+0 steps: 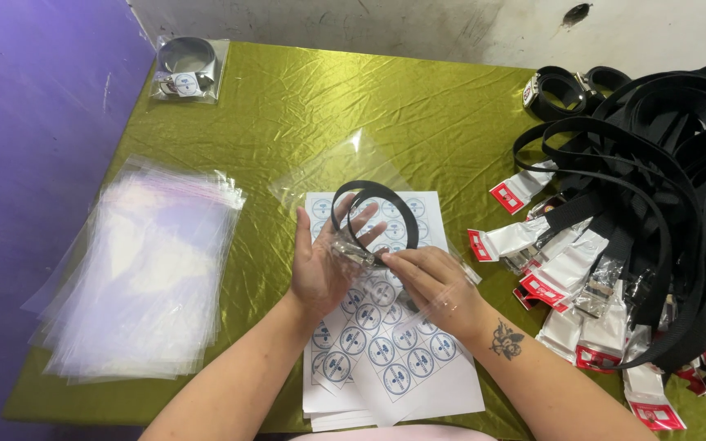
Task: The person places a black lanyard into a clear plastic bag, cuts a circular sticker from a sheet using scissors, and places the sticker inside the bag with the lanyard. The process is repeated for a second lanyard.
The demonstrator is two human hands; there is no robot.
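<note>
At the frame's centre, the left hand [320,265] cupped a coiled black belt [373,214] above the sticker sheets [386,343], while the right hand [435,282] pinched its clear bag [345,167].

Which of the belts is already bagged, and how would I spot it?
Start at the green cloth covering the table and go to its far left corner, beyond the stack of clear bags. There lies a bagged belt, coiled inside a clear bag. Unlike the loose black belts heaped on the right, it is sealed and lies alone.
</note>
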